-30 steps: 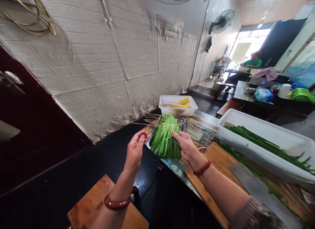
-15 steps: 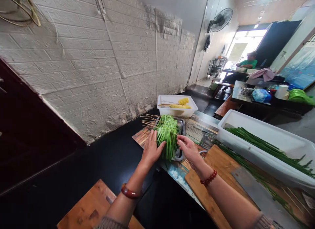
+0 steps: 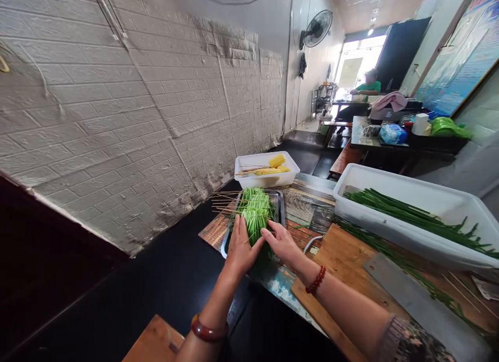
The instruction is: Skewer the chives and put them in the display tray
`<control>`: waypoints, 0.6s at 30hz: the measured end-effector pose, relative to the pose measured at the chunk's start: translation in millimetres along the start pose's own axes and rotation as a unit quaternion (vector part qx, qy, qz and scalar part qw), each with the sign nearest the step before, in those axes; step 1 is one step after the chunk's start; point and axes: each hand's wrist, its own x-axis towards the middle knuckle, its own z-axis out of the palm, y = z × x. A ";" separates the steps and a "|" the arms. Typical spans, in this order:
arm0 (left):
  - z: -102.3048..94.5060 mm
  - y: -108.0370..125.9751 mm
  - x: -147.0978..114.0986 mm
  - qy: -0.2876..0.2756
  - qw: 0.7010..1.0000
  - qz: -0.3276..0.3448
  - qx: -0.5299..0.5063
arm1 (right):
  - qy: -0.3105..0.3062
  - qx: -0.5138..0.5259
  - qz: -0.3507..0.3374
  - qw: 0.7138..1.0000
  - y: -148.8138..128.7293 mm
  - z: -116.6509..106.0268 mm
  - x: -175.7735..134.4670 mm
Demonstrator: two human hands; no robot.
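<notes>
Skewered cut chives [image 3: 255, 209] lie in rows on a metal tray [image 3: 280, 209], their thin wooden sticks [image 3: 223, 201] jutting out to the left. My left hand [image 3: 239, 252] rests against the left side of the front row, fingers stretched out flat and thumb apart. At the right edge of that row, my right hand [image 3: 284, 243] has its thumb and fingertips pinched together on the chives. The near ends of the chives are partly hidden behind both hands.
Behind the tray stands a white tub [image 3: 267, 180] with skewered corn [image 3: 276, 162]. To the right are a wooden board [image 3: 335, 253], a cleaver [image 3: 409, 294] and a long white bin [image 3: 409, 227] of uncut chives [image 3: 405, 214]. A person [image 3: 368, 86] sits far back.
Both hands have come closer together around the front row of chives. My right hand has shifted inward to the row's near edge. The camera view has turned slightly right.
</notes>
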 end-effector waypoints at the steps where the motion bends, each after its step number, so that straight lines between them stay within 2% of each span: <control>1: 2.1 4.5 3.6 0.004 1.000 0.004 -0.004 | 0.002 -0.004 -0.003 1.000 -0.3 -0.2 3.2; 6: 15.4 32.7 16.9 -0.032 0.999 0.008 0.005 | 0.017 -0.016 -0.011 1.000 5.8 -6.9 17.5; 11: 30.2 44.8 7.8 -0.030 1.000 0.002 -0.008 | 0.013 -0.028 -0.008 0.999 13.8 -13.2 15.7; 14: 28.5 43.0 3.2 -0.018 1.000 0.007 -0.021 | 0.011 -0.040 -0.018 0.999 14.1 -17.9 9.5; 18: 15.7 43.6 3.7 0.001 1.000 0.002 -0.007 | 0.021 -0.049 -0.026 0.998 12.7 -31.8 -4.4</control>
